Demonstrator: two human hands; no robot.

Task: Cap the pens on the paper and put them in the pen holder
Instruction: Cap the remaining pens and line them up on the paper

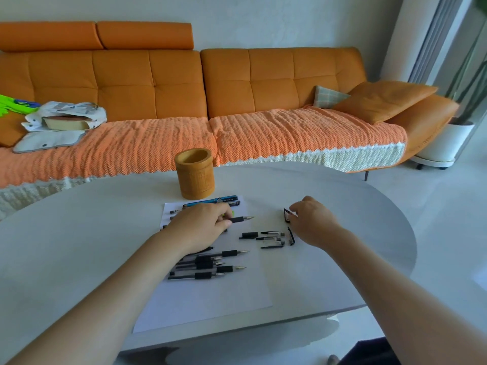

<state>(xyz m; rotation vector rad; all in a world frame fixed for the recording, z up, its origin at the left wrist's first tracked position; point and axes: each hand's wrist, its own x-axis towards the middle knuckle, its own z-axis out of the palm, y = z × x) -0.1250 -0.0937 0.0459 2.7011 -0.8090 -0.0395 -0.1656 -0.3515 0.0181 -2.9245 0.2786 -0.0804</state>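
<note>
On a white sheet of paper [210, 293] lie several uncapped black pens [210, 267]. My left hand [203, 225] grips one uncapped pen [241, 219] by its black grip, tip pointing right. My right hand [312, 219] pinches a clear cap with a black clip [287, 214] just right of the paper. Several loose caps [268, 238] lie between my hands. A blue pen [210, 201] lies at the paper's far edge. The round bamboo pen holder [195, 175] stands behind the paper, with no pens showing above its rim.
The work sits on a rounded white table [355, 259] whose edge curves away on the right. An orange sofa [184, 101] with a bag and cushions stands behind it. A white plant pot [445, 143] is at the far right.
</note>
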